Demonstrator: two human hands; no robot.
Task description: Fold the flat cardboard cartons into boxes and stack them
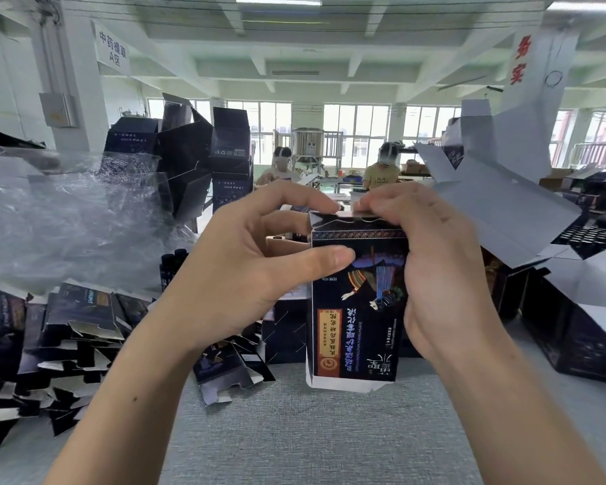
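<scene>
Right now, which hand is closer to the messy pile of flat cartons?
Left. The left hand holds the left edge of the box, on the side toward the pile of flat cartons. The right hand grips the right side, farther from the pile.

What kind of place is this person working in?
Probably a factory packing hall: heaps of flat dark cartons lie on the table, folded boxes stand stacked behind, and other workers work at benches.

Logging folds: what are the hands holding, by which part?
Both hold the dark printed carton: left hand on its left edge near the top, right hand pinching the top flap.
</scene>
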